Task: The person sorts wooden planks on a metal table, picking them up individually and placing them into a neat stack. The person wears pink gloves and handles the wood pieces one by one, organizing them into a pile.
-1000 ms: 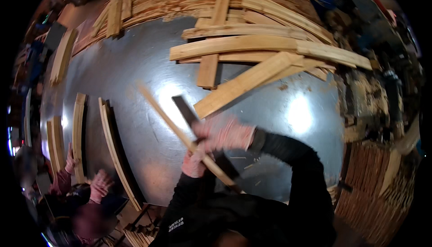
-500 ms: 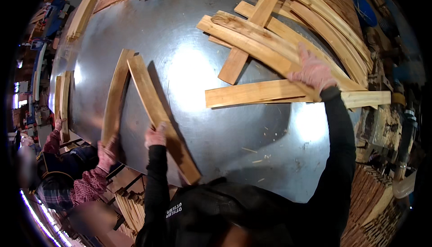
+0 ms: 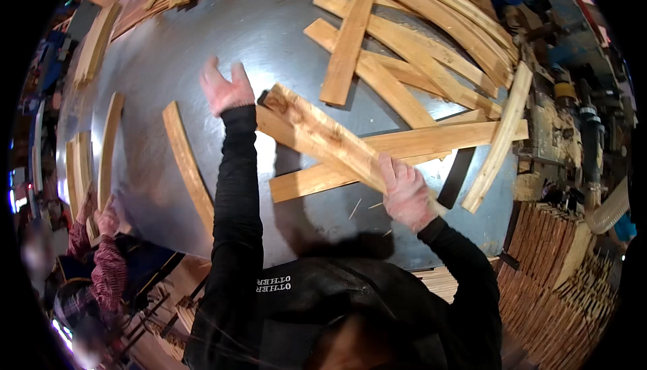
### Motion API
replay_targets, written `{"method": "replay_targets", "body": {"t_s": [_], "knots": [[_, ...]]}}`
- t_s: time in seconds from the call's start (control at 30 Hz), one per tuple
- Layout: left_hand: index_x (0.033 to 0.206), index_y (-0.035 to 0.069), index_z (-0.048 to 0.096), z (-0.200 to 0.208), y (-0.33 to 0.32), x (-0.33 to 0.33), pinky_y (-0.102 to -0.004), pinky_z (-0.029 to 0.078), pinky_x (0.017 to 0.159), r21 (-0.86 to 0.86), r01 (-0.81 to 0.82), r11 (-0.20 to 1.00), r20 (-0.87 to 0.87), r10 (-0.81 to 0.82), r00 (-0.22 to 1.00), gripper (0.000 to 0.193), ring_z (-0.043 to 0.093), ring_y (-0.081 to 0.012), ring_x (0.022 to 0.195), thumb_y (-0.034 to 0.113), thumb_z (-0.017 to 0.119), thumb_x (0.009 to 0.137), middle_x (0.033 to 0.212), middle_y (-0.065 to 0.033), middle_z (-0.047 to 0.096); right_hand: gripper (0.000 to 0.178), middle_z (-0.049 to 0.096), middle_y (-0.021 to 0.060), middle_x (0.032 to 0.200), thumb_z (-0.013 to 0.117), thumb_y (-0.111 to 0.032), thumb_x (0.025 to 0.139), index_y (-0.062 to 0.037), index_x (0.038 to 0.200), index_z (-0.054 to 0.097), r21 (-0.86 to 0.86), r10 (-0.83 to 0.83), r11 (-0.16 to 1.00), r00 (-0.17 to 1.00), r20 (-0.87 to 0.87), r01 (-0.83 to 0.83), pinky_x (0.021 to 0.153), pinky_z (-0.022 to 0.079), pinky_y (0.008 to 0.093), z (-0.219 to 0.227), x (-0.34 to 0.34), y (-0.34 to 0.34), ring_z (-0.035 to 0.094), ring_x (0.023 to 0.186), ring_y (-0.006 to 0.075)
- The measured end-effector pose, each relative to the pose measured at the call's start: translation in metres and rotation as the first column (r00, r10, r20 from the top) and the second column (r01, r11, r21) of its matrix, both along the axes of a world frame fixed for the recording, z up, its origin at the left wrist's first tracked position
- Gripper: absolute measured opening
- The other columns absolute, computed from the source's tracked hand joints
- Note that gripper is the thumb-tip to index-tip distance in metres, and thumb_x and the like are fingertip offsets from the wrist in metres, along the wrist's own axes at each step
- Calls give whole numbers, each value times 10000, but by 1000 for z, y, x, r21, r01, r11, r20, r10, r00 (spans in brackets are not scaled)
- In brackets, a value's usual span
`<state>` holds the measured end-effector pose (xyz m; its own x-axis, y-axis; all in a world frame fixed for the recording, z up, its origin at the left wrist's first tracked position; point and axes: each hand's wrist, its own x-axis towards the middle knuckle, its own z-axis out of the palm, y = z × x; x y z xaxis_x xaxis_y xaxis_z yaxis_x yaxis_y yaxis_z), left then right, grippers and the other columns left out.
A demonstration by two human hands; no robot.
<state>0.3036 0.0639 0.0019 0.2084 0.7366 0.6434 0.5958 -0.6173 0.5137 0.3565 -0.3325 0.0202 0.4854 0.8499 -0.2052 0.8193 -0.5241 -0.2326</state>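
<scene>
My right hand (image 3: 406, 195) grips the near end of a wooden board with dark knots (image 3: 327, 131), tilted up to the far left. A plainer board (image 3: 286, 133) lies along its underside, seemingly in the same grip. Beneath them, a long board (image 3: 445, 142) crosses the metal table. My left hand (image 3: 228, 90) hangs over the table with fingers spread, holding nothing, close to the far end of the knotty board. Left of my left forearm, a single narrow board (image 3: 185, 161) lies on the metal; the forearm partly hides its near end.
Several boards (image 3: 411, 53) lie overlapped at the far right of the metal table (image 3: 155, 67). A pale board (image 3: 497, 137) rests at the right edge. At left, a co-worker's hand (image 3: 108, 220) is at a board (image 3: 111, 147). Stacked wood (image 3: 539, 255) stands lower right, near machinery.
My left hand has let go of its board and moved forward, opening. My right hand has drawn the knotty board and its companion nearer and leftward. The co-worker's board has shifted left.
</scene>
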Motion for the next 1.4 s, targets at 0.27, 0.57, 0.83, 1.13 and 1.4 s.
{"method": "replay_targets", "body": {"t_s": [0.27,0.57,0.83,1.13,1.4], "knots": [[1464,3,284,-42,-3,130,-417,389,1063,-790,127,600,-455,-711,535,1066,494,-334,1291,666,683,730,1391,-232,498,669,601,158,1067,669,-38,645,-52,1296,516,254,-279,943,926,255,214,727,476,461,73,16,-157,583,861,364],[1285,8,304,-10,-129,156,-474,477,945,-711,-46,701,-568,-534,626,702,574,-413,1144,250,692,752,1270,-265,531,821,526,295,1226,767,-311,743,17,1344,315,115,-954,266,278,-111,957,989,437,446,-21,138,-126,521,1157,449],[1459,24,221,32,-250,52,-429,521,801,-712,343,612,-434,-769,470,895,574,-320,1041,291,719,766,1199,-210,522,1096,482,321,1311,766,-235,670,31,1468,63,-125,-986,165,160,-44,978,961,480,475,-35,159,-108,581,1122,458],[1457,113,278,-5,-300,41,-488,432,962,-556,532,638,-646,-735,206,593,586,-361,1118,182,485,906,1220,-199,579,1076,566,322,1233,779,-215,617,74,1468,186,156,-938,129,171,-301,979,993,446,369,-20,115,-162,577,1152,397],[1315,106,453,92,-156,-60,-442,540,753,-346,450,823,-746,-532,401,564,639,-366,904,101,667,793,1022,-181,641,957,534,269,1289,750,-188,696,-45,1484,227,268,-918,391,352,185,880,969,462,431,38,104,-160,586,1099,396]]}}
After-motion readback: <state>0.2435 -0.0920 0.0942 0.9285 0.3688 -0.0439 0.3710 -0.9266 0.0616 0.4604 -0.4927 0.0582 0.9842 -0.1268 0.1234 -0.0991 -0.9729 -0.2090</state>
